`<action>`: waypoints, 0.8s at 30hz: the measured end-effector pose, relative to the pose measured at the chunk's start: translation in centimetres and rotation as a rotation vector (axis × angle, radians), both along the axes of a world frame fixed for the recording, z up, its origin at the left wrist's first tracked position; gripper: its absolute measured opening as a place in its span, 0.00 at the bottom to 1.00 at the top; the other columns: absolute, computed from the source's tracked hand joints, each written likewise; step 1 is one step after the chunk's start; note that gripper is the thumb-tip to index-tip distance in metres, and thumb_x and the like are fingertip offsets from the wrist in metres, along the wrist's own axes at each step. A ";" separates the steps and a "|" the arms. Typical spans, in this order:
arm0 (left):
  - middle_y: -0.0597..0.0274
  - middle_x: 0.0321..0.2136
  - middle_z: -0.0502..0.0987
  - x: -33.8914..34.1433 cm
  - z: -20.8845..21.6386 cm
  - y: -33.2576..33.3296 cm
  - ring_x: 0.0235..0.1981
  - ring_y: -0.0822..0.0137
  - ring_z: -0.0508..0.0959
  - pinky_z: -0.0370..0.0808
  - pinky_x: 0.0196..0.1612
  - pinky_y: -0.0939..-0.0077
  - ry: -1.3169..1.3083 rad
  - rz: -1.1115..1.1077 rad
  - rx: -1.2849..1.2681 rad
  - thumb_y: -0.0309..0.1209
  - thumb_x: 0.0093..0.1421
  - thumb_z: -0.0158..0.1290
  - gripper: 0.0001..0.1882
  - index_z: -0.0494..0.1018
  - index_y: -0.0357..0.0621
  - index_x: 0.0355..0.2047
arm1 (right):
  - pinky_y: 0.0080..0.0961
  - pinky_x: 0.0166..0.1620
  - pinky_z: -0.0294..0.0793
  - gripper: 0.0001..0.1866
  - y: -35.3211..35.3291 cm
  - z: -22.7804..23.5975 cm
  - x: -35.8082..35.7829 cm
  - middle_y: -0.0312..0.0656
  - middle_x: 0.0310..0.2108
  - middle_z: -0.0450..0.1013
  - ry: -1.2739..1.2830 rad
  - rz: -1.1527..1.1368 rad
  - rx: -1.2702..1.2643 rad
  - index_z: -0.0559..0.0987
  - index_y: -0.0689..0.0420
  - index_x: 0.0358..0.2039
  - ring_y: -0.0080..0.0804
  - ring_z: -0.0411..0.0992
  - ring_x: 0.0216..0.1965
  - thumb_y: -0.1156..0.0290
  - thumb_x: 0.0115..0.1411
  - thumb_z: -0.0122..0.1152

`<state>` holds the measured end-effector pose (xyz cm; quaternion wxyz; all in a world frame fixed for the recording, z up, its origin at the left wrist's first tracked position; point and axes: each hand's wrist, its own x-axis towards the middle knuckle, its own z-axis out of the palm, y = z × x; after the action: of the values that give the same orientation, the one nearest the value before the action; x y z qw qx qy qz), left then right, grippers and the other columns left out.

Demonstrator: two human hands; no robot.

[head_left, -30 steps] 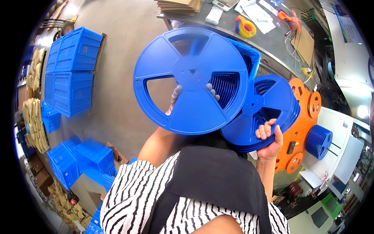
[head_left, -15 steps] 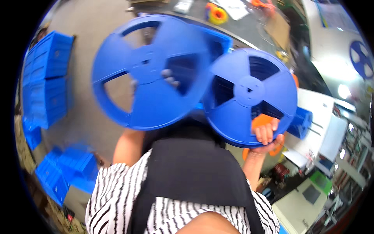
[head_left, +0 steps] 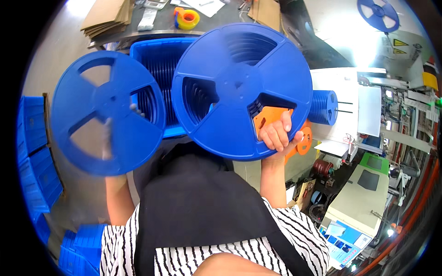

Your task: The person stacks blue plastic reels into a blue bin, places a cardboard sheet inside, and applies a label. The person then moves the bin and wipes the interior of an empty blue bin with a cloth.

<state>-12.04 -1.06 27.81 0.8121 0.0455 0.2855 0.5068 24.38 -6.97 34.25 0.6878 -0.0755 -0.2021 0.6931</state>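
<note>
My left hand [head_left: 107,140] grips a blue plastic reel [head_left: 94,154] at the left, and its blurred fingers show through the reel's openings. At the centre, my right hand [head_left: 280,133] closes round the lower right rim of a stack of blue reels [head_left: 237,87], fingers through one cutout. Several layered discs show inside the stack's openings. The two lots of reels are side by side, tilted toward me. Behind them stands a blue bin [head_left: 159,45] with a row of blue reels [head_left: 159,69] inside.
A dark worktable [head_left: 138,20] carries cardboard sheets [head_left: 107,16] and tape rolls [head_left: 187,19]. Blue crates [head_left: 39,175] are stacked at the left. To the right, more blue reels [head_left: 324,108] sit on rods by a white panel, with an orange disc [head_left: 304,141] below and a beige machine [head_left: 357,193] beyond.
The view has swung rightward. The left reel now appears farther left and lower; the right stack appears closer to the centre and larger. Both hands keep their hold.
</note>
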 end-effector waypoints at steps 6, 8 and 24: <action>0.61 0.39 0.77 4.0 -1.1 -0.3 0.40 0.68 0.76 0.76 0.42 0.71 0.285 -0.212 -0.050 0.33 0.61 0.54 0.15 0.71 0.42 0.47 | 0.20 0.20 0.59 0.17 2.9 0.3 -6.1 0.31 0.13 0.59 -0.295 0.071 -0.181 0.67 0.57 0.33 0.21 0.59 0.12 0.59 0.53 0.61; 0.60 0.41 0.75 6.9 0.9 0.0 0.42 0.67 0.75 0.75 0.44 0.72 0.167 -0.452 -0.171 0.32 0.59 0.57 0.22 0.67 0.43 0.54 | 0.21 0.20 0.60 0.17 2.6 0.0 -8.7 0.36 0.15 0.62 -0.444 0.134 -0.302 0.68 0.58 0.34 0.23 0.62 0.14 0.64 0.49 0.62; 0.52 0.47 0.75 5.1 -3.0 0.5 0.46 0.57 0.78 0.78 0.50 0.62 0.048 -0.273 -0.106 0.38 0.55 0.60 0.30 0.65 0.42 0.56 | 0.32 0.50 0.73 0.29 2.8 0.5 -9.5 0.50 0.42 0.76 -0.782 0.359 -0.599 0.70 0.66 0.51 0.39 0.76 0.44 0.69 0.49 0.68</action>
<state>-6.95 -0.53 24.76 0.8677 0.0532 0.3224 0.3745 14.88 -4.20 34.76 0.3796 -0.4861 -0.2466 0.7476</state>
